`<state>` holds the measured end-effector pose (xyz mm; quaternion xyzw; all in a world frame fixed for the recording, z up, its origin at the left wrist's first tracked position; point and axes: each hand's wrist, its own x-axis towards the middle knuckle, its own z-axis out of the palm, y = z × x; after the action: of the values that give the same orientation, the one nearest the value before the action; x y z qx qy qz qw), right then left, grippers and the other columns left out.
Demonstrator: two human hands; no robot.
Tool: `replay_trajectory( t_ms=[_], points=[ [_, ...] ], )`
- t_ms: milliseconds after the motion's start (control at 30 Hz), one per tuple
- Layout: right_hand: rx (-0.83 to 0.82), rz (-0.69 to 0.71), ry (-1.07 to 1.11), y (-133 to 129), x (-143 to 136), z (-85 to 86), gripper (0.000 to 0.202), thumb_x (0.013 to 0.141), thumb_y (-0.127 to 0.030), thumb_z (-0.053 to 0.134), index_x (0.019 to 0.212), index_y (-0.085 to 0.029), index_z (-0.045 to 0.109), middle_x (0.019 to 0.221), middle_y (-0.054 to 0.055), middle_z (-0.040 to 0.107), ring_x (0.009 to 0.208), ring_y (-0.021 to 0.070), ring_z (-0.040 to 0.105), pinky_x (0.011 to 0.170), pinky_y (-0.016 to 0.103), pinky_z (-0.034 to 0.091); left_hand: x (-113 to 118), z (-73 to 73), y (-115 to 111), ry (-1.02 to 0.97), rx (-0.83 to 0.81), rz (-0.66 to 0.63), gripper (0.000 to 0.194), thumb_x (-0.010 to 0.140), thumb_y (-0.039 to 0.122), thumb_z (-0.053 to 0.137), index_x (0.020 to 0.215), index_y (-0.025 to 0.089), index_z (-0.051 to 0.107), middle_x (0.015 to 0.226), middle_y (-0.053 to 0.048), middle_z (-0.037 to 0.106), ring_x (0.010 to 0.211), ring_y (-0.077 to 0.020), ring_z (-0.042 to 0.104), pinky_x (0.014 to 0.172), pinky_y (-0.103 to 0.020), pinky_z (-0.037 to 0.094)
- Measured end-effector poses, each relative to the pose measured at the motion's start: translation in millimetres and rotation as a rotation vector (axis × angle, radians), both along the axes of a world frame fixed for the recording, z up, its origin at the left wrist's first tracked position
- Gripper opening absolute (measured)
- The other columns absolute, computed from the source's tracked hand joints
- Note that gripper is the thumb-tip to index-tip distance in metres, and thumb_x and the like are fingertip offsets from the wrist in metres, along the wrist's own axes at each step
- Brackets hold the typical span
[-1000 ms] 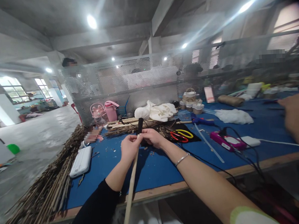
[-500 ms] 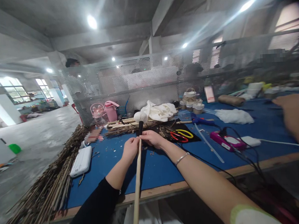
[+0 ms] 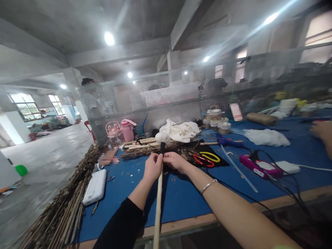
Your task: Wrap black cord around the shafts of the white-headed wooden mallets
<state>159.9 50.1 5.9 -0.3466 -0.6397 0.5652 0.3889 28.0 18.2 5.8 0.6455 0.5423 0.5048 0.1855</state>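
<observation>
A pale wooden rod (image 3: 158, 210) rises from the bottom edge toward the middle of the blue table. Its far end has a black wrapped section (image 3: 162, 147) topped by a white rounded bundle (image 3: 162, 138). My left hand (image 3: 153, 166) is closed round the rod just below the black wrapping. From the right, my right hand (image 3: 175, 161) pinches at the same spot, its fingertips touching the black part. Behind the white bundle lie a crumpled white cloth (image 3: 184, 131) and a pile of thin sticks (image 3: 139, 145).
Scissors with red and yellow handles (image 3: 206, 159) lie right of my hands, near a blue glue gun (image 3: 229, 140) and a purple box (image 3: 260, 166) with cables. A white power bank (image 3: 94, 187) and dried stalks (image 3: 62, 211) are left. Another person's hand (image 3: 326, 132) is far right.
The view has shifted, so the table and both hands appear slightly lower and further right. Both hands remain at the top of the rod, with only small finger movement.
</observation>
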Motion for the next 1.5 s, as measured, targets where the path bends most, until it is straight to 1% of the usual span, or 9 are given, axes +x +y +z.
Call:
replay_trajectory(
  t_ms=[233,400,667,833,1100,1233,1367,1433,1500],
  points=[
    [-0.015,0.009,0.002,-6.3,-3.2,5.3,0.022,0.064,-0.032,0.061,0.061,-0.015,0.048,0.039,-0.01,0.031,0.033,0.0025,0.02,0.036,0.021,0.009,-13.5,-5.5,-5.9,-0.258,-0.205,-0.253,0.042,0.066,0.049,0.063,0.087,0.016,0.048,0.046,0.009,0.043,0.039,-0.0066,0.038,0.042,-0.019,0.029],
    [-0.01,0.003,0.01,-5.4,-3.6,3.9,0.024,0.063,-0.033,0.063,0.059,-0.015,0.048,0.04,-0.01,0.032,0.034,0.0019,0.02,0.038,0.021,0.011,-12.3,-2.4,-8.2,-0.319,-0.247,-0.265,0.045,0.066,0.052,0.063,0.085,0.015,0.049,0.047,0.008,0.045,0.037,-0.0049,0.037,0.039,-0.018,0.027],
    [-0.028,0.011,0.017,-8.2,-2.4,10.6,0.023,0.06,-0.033,0.064,0.062,-0.013,0.053,0.042,-0.007,0.04,0.039,0.0044,0.029,0.043,0.021,0.02,-4.4,3.8,-17.5,-0.332,-0.257,-0.272,0.047,0.059,0.036,0.073,0.091,0.015,0.045,0.046,0.01,0.044,0.038,-0.0043,0.037,0.04,-0.017,0.028],
    [-0.019,0.02,0.024,-8.4,0.0,12.9,0.025,0.061,-0.034,0.065,0.062,-0.014,0.051,0.041,-0.008,0.04,0.036,0.0033,0.026,0.041,0.021,0.018,-3.6,6.2,-18.6,-0.358,-0.254,-0.226,0.05,0.055,0.034,0.076,0.09,0.015,0.046,0.049,0.009,0.048,0.039,-0.005,0.042,0.041,-0.018,0.031],
    [-0.071,0.154,0.077,0.2,2.9,6.4,0.029,0.067,-0.041,0.063,0.071,-0.016,0.048,0.042,-0.011,0.032,0.031,0.002,0.016,0.034,0.021,0.007,-5.3,9.7,-21.9,-0.53,-0.304,-0.29,0.075,0.052,0.042,0.078,0.111,0.012,0.042,0.053,0.007,0.053,0.039,-0.005,0.044,0.04,-0.017,0.031],
    [-0.11,0.194,0.153,0.4,3.7,4.5,0.031,0.068,-0.041,0.065,0.07,-0.016,0.047,0.04,-0.012,0.028,0.032,0.0021,0.014,0.033,0.02,0.007,-5.9,14.1,-24.9,-0.598,-0.337,-0.295,0.07,0.05,0.042,0.079,0.105,0.011,0.048,0.053,0.007,0.053,0.041,-0.006,0.047,0.043,-0.018,0.037],
    [-0.121,0.176,0.16,-1.3,1.6,3.1,0.03,0.067,-0.04,0.066,0.071,-0.015,0.049,0.044,-0.009,0.041,0.032,0.0013,0.017,0.032,0.019,0.006,-4.9,17.8,-28.0,-0.616,-0.398,-0.333,0.066,0.054,0.036,0.077,0.108,0.01,0.05,0.059,0.001,0.061,0.049,-0.0104,0.056,0.049,-0.022,0.043],
    [-0.101,0.135,0.15,-3.5,-0.6,4.5,0.029,0.065,-0.037,0.066,0.072,-0.015,0.049,0.047,-0.006,0.046,0.031,0.0013,0.021,0.032,0.02,0.006,-4.8,17.1,-27.9,-0.569,-0.41,-0.345,0.061,0.06,0.035,0.074,0.11,0.009,0.05,0.064,-0.002,0.063,0.049,-0.0111,0.057,0.049,-0.022,0.043],
    [-0.091,0.095,0.138,-6.2,-2.8,7.3,0.027,0.064,-0.034,0.067,0.071,-0.015,0.049,0.043,-0.008,0.043,0.031,0.0016,0.022,0.033,0.02,0.007,-5.8,14.1,-26.2,-0.457,-0.331,-0.288,0.053,0.063,0.035,0.07,0.107,0.009,0.053,0.061,-0.001,0.062,0.046,-0.0096,0.054,0.046,-0.021,0.04]
  ],
)
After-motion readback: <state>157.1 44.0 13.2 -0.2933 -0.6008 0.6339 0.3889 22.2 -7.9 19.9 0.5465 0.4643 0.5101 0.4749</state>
